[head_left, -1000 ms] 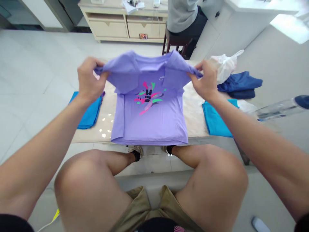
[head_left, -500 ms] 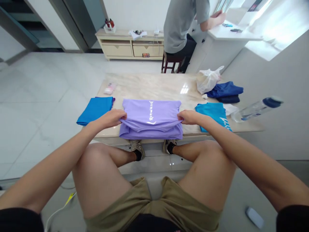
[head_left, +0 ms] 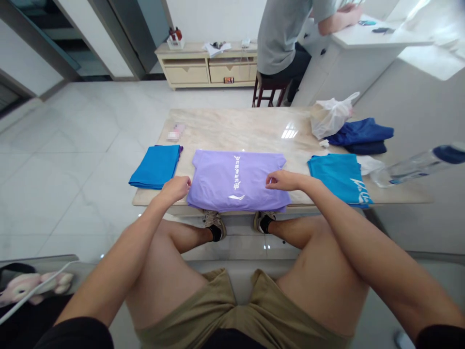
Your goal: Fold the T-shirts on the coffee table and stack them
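Shirt [head_left: 236,182] folded flat at near worktop [head_left: 247,128] edge. Left hand [head_left: 176,188] curled at its left side, fingertips hidden, grip unclear. Right hand [head_left: 283,180] resting on top, fingers [head_left: 271,182] loose. Bottle [head_left: 417,167] cut off right.

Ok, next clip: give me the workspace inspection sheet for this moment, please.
Surface: pale marble-look table, glossy, with glare patches.
Job's things: folded purple T-shirt at the near edge, white print up.
Clutter: folded blue garment on the left; turquoise shirt, dark blue clothes, white plastic bag and water bottle on its side on the right; small blurred pink packet farther back.
Hands: left hand curled at the T-shirt's left edge; right hand rests on its right part; whether either grips cloth cannot be told.
Cables: white cable at lower left, off the table.
Surroundings: white tiled floor, sideboard, another person seated at a white counter.
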